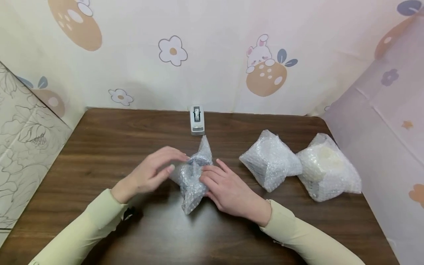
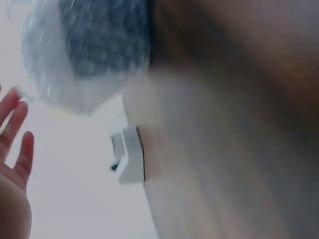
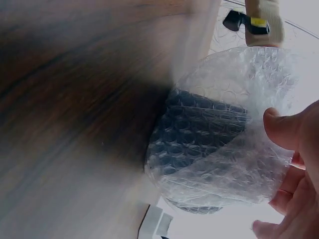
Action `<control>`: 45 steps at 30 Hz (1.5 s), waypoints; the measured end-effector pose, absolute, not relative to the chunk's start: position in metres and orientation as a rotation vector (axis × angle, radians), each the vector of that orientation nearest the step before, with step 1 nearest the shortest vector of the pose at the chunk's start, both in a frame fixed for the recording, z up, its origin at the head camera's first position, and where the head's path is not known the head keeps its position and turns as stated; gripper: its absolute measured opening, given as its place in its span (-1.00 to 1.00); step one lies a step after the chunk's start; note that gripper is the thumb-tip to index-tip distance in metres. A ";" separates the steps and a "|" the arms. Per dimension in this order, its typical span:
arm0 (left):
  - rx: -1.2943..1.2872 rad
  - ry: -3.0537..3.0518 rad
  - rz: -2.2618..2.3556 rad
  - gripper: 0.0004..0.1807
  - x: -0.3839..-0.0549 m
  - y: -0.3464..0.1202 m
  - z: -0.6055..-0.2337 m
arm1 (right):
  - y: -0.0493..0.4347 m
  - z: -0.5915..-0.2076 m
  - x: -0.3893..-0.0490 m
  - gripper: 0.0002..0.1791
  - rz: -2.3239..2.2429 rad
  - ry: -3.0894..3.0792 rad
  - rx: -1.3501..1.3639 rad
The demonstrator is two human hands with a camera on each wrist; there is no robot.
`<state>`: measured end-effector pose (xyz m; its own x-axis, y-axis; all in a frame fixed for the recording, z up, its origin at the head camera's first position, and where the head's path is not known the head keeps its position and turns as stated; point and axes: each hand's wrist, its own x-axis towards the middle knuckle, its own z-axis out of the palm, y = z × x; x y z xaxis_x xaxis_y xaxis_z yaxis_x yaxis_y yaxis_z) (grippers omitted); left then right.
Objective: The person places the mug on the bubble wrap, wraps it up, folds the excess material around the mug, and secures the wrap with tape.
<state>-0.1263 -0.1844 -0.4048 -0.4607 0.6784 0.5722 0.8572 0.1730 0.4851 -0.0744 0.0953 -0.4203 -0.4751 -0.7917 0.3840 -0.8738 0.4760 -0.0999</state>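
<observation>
A bubble-wrapped package [image 1: 191, 180] stands on the table between the hands, with loose wrap sticking out in points. Through the clear layers in the right wrist view a dark blue thing [image 3: 199, 132] shows; its kind is hard to tell. My right hand [image 1: 228, 187] holds the package from the right, fingers bent over its top and thumb against the wrap. On the other side, my left hand [image 1: 150, 171] has its fingers stretched out, fingertips close to the wrap's upper edge. Whether they touch is unclear. The left wrist view is blurred.
Two more bubble-wrapped packages lie to the right: one nearer [image 1: 269, 160], and one farther [image 1: 326, 167] with something pale yellow inside. A small white and grey tape dispenser [image 1: 197, 120] stands at the back edge of the brown wooden table [image 1: 132, 129], before a patterned wall covering.
</observation>
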 end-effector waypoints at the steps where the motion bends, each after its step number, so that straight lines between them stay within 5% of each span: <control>1: -1.401 -2.281 -1.175 -0.66 -0.131 -0.187 -0.403 | 0.095 -0.420 -0.074 -0.63 0.412 -2.450 1.414; 9: -0.671 -2.724 -1.401 -0.66 -0.183 -0.187 -0.400 | 0.094 -0.420 -0.069 -0.60 0.449 -2.515 1.352; 19: -0.233 -2.886 -1.447 -0.55 -0.234 -0.153 -0.418 | 0.091 -0.420 -0.062 -0.57 0.469 -2.511 1.248; 30: -0.143 -3.056 -1.233 -0.45 -0.259 -0.127 -0.427 | 0.086 -0.420 -0.060 -0.57 0.550 -2.504 1.260; 45: -0.120 -3.105 -1.292 -0.61 -0.270 -0.116 -0.427 | 0.088 -0.419 -0.060 -0.57 0.558 -2.517 1.250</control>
<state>-0.2696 -0.1159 -0.4272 -0.9726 0.1499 -0.1776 -0.0204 0.7062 0.7077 -0.0605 0.0875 -0.4186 -0.5884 -0.6989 0.4066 -0.8052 0.5521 -0.2162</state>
